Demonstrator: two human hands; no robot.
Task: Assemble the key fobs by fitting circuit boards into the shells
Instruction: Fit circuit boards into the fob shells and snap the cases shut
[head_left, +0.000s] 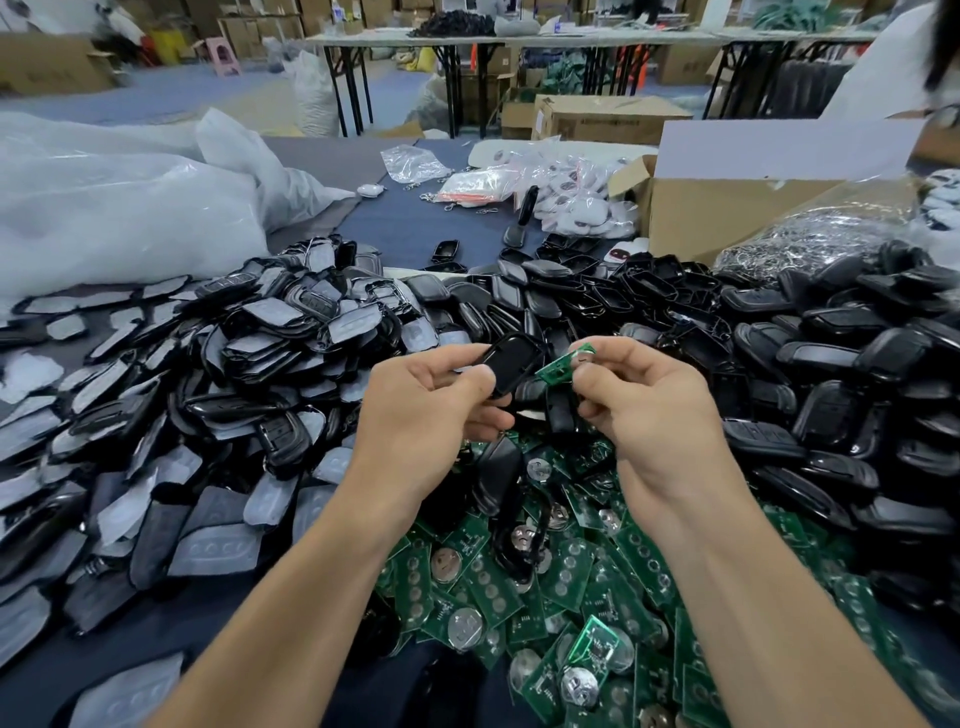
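We've got the left hand (431, 395) gripping a black shell (511, 364) by its near end, tilted toward the right hand (644, 400), which pinches a green circuit board (563, 365) in thumb and fingertips so its free corner comes right up to the shell's rim, lining up, we judge, before the press-in. Both parts hang just above the heap of boards (571, 597) under the wrists, with spare shells (831, 374) banked beyond and right of the right hand, so the next pieces lie close on the surface (405, 228).
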